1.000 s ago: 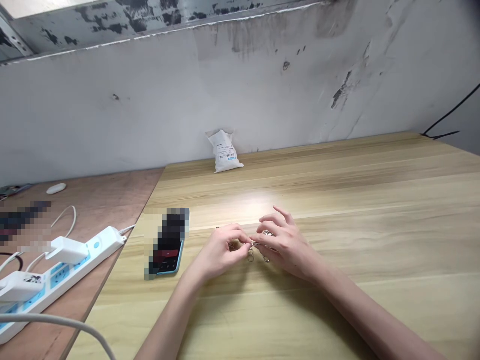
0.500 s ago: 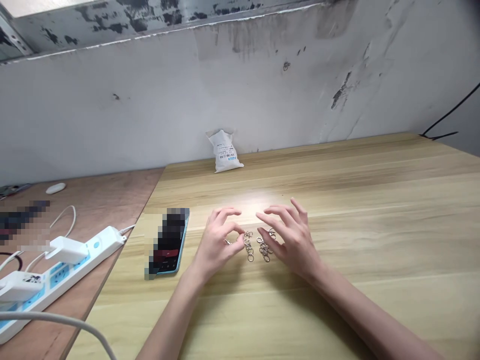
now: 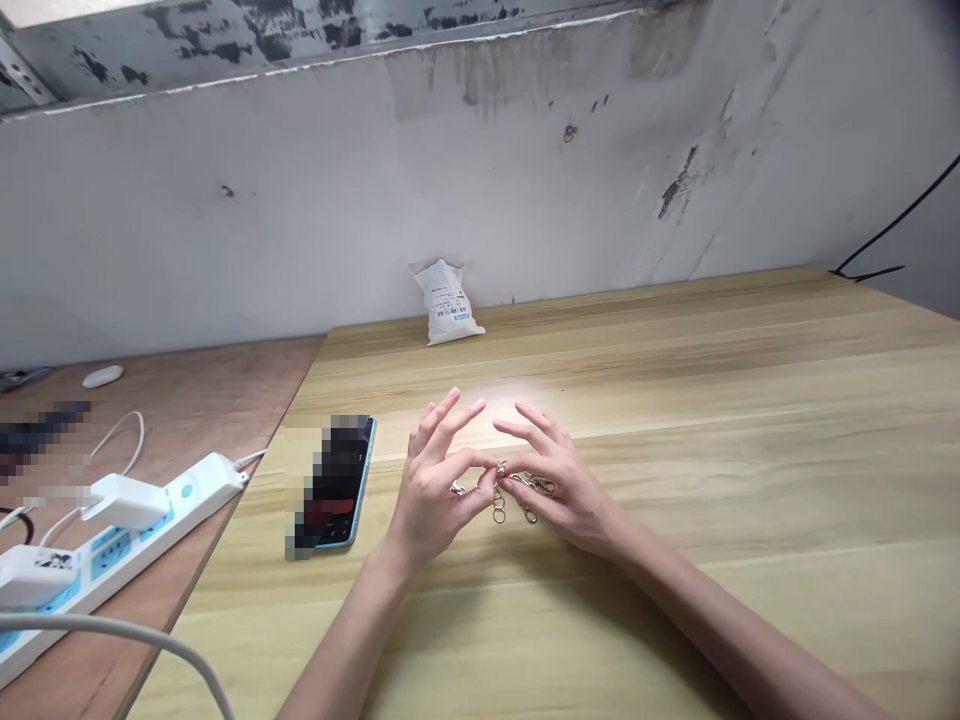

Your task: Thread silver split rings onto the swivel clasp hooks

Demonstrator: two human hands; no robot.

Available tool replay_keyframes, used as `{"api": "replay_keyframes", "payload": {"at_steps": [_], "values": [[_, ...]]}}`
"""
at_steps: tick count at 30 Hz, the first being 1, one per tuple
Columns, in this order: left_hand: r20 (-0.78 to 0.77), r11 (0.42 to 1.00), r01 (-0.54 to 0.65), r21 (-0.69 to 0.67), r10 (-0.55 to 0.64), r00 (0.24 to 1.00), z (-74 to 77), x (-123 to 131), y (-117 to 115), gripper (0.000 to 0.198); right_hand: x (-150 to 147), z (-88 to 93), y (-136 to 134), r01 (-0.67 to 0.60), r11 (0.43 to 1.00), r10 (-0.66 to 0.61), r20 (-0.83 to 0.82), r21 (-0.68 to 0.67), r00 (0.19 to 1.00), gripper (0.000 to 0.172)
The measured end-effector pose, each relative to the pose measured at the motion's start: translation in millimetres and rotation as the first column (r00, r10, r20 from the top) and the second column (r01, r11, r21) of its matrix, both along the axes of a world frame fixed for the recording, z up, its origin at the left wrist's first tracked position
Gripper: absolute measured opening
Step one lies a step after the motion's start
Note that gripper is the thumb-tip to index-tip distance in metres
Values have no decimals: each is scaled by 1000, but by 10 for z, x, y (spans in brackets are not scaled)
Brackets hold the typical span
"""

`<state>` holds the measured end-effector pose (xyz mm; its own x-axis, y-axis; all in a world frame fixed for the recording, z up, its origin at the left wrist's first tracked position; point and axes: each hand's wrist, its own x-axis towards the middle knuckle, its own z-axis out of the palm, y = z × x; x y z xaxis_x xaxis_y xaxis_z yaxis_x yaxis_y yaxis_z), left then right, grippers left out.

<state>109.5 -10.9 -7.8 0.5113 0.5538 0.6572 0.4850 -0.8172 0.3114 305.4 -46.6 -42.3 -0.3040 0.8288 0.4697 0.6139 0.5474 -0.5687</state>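
My left hand point(image 3: 431, 490) and my right hand point(image 3: 562, 490) meet low over the light wooden table, thumb and forefinger of each pinching at a small silvery metal clasp point(image 3: 501, 467). The other fingers of both hands are lifted and spread. Below the pinch lie several metal rings point(image 3: 499, 516) in a short row. A pile of metal clasps and rings point(image 3: 541, 484) is partly covered by my right hand. Another bit of metal point(image 3: 457, 488) shows through the gap in my left hand. Fingertips hide much of the held clasp.
To the left lies a phone point(image 3: 346, 490) with a blue edge, partly pixelated. A white packet point(image 3: 452, 305) leans near the wall at the back. On the lower brown surface sits a white power strip point(image 3: 202, 488) with plugs and cables.
My right hand has moved left and its fingertips have closed in a pinch beside those of my left hand. The hands were apart before, with the metal pieces visible between them.
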Motion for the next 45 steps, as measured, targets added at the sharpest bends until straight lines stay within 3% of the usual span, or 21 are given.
{"api": "replay_keyframes", "payload": {"at_steps": [8,11,17,20,23,27,30,33,38,41,45], "values": [[-37,999,2,-37,-3,999,-30,-16,25,11,152,79,47,90,989,-93,20,114,996,11],[-91,996,0,-91,-8,996,-45,-16,30,10,176,103,39,79,977,-100,101,197,990,11],[-104,993,1,-117,-13,994,-46,-8,14,12,227,112,51,31,980,-73,206,197,976,9],[-148,977,-37,-210,6,989,-72,-3,14,11,222,126,44,66,951,-136,216,302,967,10],[-194,943,-65,-327,1,981,-107,-16,28,10,154,134,5,23,905,-138,240,425,961,13],[-216,905,-20,-425,-80,973,-130,-48,37,10,25,136,-81,-49,832,-108,246,553,963,20],[-257,902,11,-432,-135,957,-139,-65,45,11,-4,145,-110,-17,810,-123,199,586,972,22],[-309,944,-80,-321,-25,951,-168,-89,84,10,95,133,-49,89,843,-209,171,530,963,16],[-410,974,-202,-100,144,901,-253,-136,178,14,421,4,155,225,930,-293,215,289,932,15],[-435,974,-211,-81,156,887,-268,-149,189,15,528,-65,202,177,967,-223,281,181,933,16],[-421,971,-156,-180,68,905,-239,-143,160,14,522,-63,170,120,989,-142,365,81,920,18]]}}
